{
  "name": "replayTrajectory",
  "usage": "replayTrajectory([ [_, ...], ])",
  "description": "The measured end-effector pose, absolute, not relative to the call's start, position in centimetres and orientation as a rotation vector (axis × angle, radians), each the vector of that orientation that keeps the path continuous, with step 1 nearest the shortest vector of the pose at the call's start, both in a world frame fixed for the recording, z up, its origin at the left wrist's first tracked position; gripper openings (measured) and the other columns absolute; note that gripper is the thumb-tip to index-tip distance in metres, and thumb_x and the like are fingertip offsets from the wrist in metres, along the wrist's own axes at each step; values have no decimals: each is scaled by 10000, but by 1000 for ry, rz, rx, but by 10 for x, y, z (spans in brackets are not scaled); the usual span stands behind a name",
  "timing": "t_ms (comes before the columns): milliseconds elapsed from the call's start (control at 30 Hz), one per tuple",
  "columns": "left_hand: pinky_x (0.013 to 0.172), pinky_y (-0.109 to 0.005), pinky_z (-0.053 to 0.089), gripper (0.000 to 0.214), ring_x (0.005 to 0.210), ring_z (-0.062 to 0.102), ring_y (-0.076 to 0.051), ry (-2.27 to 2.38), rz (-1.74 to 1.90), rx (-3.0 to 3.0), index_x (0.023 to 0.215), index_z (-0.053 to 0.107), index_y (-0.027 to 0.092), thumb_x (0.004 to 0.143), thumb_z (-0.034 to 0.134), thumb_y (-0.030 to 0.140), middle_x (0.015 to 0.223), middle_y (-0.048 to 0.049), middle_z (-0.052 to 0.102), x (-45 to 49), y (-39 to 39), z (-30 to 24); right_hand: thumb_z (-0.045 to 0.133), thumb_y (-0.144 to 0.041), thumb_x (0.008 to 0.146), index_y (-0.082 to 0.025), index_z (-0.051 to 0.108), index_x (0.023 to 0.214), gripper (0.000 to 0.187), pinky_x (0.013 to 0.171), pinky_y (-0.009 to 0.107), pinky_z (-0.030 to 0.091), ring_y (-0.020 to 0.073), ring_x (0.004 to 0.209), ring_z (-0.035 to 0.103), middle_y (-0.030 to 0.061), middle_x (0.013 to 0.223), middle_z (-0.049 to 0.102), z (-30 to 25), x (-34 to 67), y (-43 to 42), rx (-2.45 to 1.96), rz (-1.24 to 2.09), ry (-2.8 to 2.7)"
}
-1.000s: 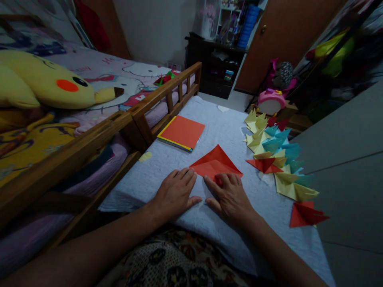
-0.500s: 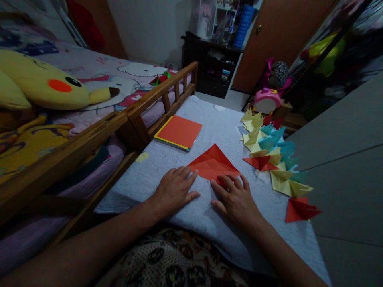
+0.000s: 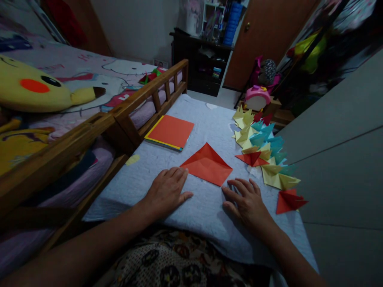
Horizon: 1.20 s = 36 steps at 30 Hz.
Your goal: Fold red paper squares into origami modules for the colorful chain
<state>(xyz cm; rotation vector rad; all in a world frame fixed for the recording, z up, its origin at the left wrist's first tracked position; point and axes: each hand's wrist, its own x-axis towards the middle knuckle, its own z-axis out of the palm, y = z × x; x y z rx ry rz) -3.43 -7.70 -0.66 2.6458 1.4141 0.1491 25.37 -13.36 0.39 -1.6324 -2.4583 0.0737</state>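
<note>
A red sheet of origami paper [image 3: 208,165], partly folded and with a peak at its far side, lies flat on the cloth-covered table [image 3: 203,215]. My left hand [image 3: 167,185] rests palm down with its fingertips touching the paper's left corner. Its fingers are stretched out and the thumb points to the right. To the right of the paper, just off its near right edge, my right hand [image 3: 247,201] hovers or rests with fingers spread and holds nothing. Beyond the left hand sits a stack of coloured paper [image 3: 170,130], orange-red on top with a yellow edge below.
Folded paper cranes in yellow [image 3: 273,175], blue [image 3: 263,135] and red [image 3: 290,200] line the table's right side. A wooden bed rail [image 3: 152,95] borders the left, with a yellow plush toy [image 3: 32,89] on the bed. A pale panel [image 3: 344,159] stands at the right.
My right hand has moved off the paper to the right, uncovering its near right corner. My left hand stays at the left corner. The whole view has shifted slightly.
</note>
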Motion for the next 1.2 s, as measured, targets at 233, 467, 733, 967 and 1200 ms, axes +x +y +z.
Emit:
replayTrajectory([
  [233,1133,-502,365,609,1362,420,-360,1409,372,2523,1447,476,146,893,635,345,1481,-183,462,-33,-49,-3,629,-240,890,-184,624,1244,358,938,491,456,320,1061,601,138,1169,693,15,235,-102,-1714,179,-2212],
  [467,1117,-498,409,576,1310,488,-332,1239,371,2345,1361,567,199,799,696,215,1434,-157,497,-26,-27,1,636,-187,802,-130,420,1450,686,884,502,459,333,984,580,145,1069,700,-11,214,-87,-1741,297,-2029],
  [733,1103,-484,435,574,1243,556,-316,1002,583,2049,1342,596,215,816,729,404,1336,-132,595,-25,-16,9,509,-106,832,-234,653,973,238,840,424,449,246,923,558,60,926,636,-14,223,-81,-1383,321,-1890],
  [967,1185,-497,336,502,1348,487,-276,1141,880,1840,1406,544,193,929,542,349,1429,-127,534,-17,-13,2,484,-106,791,-237,642,813,206,991,467,433,266,1120,535,72,1115,607,-3,224,-89,-1273,419,-1879],
  [1200,1207,-488,312,591,1377,464,-260,1085,997,1801,1453,493,229,872,601,240,1471,-104,501,-17,-14,-9,546,-354,905,-234,609,975,153,961,456,471,277,1171,536,112,1222,564,-10,225,-79,-1488,455,-1504],
])
